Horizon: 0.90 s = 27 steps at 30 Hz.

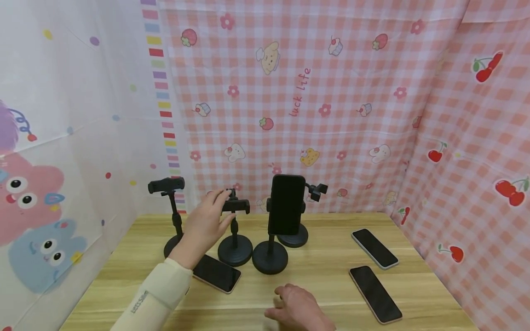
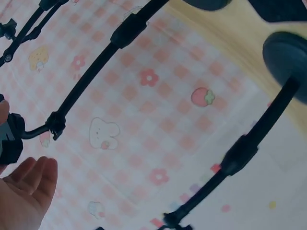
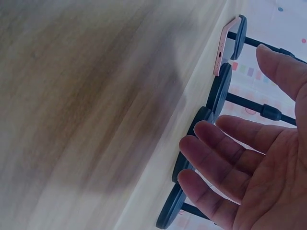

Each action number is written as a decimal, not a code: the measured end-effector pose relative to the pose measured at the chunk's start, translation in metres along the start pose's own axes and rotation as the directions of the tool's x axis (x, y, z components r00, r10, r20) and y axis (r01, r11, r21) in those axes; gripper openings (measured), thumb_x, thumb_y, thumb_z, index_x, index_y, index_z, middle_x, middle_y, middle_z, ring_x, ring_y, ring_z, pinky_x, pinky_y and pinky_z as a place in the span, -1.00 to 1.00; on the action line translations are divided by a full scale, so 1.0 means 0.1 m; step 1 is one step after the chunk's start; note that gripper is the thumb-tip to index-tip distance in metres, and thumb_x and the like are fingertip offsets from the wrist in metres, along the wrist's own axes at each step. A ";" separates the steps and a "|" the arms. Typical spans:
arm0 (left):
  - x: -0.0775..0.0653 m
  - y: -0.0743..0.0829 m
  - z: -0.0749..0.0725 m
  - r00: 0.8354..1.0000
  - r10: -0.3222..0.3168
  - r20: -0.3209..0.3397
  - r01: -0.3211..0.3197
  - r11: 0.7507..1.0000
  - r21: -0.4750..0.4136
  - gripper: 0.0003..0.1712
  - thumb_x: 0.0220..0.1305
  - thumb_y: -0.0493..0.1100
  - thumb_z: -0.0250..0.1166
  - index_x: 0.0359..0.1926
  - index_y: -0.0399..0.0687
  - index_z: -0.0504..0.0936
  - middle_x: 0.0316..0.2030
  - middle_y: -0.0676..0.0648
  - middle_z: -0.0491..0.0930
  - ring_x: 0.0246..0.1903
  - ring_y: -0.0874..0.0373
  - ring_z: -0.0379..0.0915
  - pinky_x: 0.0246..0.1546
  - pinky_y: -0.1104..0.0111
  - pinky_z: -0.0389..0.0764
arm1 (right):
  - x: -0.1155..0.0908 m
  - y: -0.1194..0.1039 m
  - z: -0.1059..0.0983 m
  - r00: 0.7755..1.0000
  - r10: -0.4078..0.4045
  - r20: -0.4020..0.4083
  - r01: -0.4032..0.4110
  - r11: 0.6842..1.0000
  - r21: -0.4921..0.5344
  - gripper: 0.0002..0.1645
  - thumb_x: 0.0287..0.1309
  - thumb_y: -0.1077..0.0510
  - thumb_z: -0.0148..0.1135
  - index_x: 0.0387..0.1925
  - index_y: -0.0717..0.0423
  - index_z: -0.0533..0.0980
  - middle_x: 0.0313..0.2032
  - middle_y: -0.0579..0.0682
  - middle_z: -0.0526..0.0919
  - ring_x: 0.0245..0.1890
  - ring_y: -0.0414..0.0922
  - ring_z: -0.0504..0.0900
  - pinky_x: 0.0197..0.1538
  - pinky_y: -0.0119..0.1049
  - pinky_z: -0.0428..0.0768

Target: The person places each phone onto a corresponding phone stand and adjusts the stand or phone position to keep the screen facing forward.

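Observation:
In the head view my left hand (image 1: 206, 224) is at the holder of a black phone stand (image 1: 235, 252). Its thumb and fingers are spread around the left end of the clamp (image 1: 237, 205). The left wrist view shows the fingers (image 2: 41, 179) fairly straight, with a gap between them and the clamp (image 2: 10, 139). Over the front of the table, my right hand (image 1: 297, 304) holds nothing, its fingers (image 3: 216, 165) loosely bent. Beside it stands another phone stand (image 1: 270, 258) with a black phone (image 1: 286, 204) upright in its clamp.
A phone (image 1: 217, 273) lies below the left forearm. Two more, a white-edged phone (image 1: 374, 248) and a pink-edged phone (image 1: 376, 294), lie at the right of the wooden table (image 1: 327, 271). Other stands are at the far left (image 1: 175, 225) and behind the mounted phone (image 1: 294, 236).

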State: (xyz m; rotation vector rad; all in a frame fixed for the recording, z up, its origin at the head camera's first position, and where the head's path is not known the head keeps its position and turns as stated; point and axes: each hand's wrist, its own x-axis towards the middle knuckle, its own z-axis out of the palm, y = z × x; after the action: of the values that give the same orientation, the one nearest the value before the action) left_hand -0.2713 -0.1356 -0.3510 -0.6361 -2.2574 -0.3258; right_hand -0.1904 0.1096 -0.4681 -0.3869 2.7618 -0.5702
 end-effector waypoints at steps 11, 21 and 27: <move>0.21 0.04 0.12 0.977 0.214 -0.018 -0.203 0.947 0.250 -0.49 -0.09 -0.15 0.45 -0.11 -0.28 0.51 -0.17 -0.19 0.52 -0.34 0.01 0.51 -0.40 0.23 0.55 | 0.00 0.00 0.01 1.000 -0.014 -0.021 0.014 1.000 -0.015 -0.27 -0.15 -0.34 0.26 -0.07 0.11 0.51 -0.30 -0.09 0.53 -0.32 -0.15 0.47 -0.15 -0.08 0.45; 0.24 0.03 0.11 0.979 0.205 -0.011 -0.198 0.957 0.212 -0.43 -0.13 -0.16 0.47 -0.07 -0.30 0.52 -0.04 -0.21 0.52 -0.27 -0.03 0.54 -0.39 0.20 0.57 | -0.02 0.02 0.04 0.996 -0.080 -0.048 0.078 0.996 -0.047 -0.29 -0.10 -0.34 0.22 -0.08 0.11 0.52 -0.31 -0.10 0.54 -0.32 -0.16 0.48 -0.19 -0.12 0.46; 0.33 0.02 0.06 0.984 0.176 0.004 -0.175 0.978 0.118 -0.48 -0.01 -0.12 0.40 -0.04 -0.32 0.53 -0.18 -0.18 0.58 -0.43 -0.03 0.54 -0.38 0.17 0.54 | -0.01 0.03 0.04 0.997 -0.072 -0.035 0.070 0.997 -0.034 -0.28 -0.10 -0.34 0.22 -0.06 0.11 0.51 -0.29 -0.09 0.54 -0.28 -0.15 0.49 -0.16 -0.11 0.46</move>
State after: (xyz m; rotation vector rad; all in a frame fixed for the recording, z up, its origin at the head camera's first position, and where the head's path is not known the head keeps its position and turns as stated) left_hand -0.2935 -0.1198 -0.3309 -0.7640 -2.1773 -0.1066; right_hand -0.1887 0.1117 -0.4727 -0.4888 2.8052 -0.5544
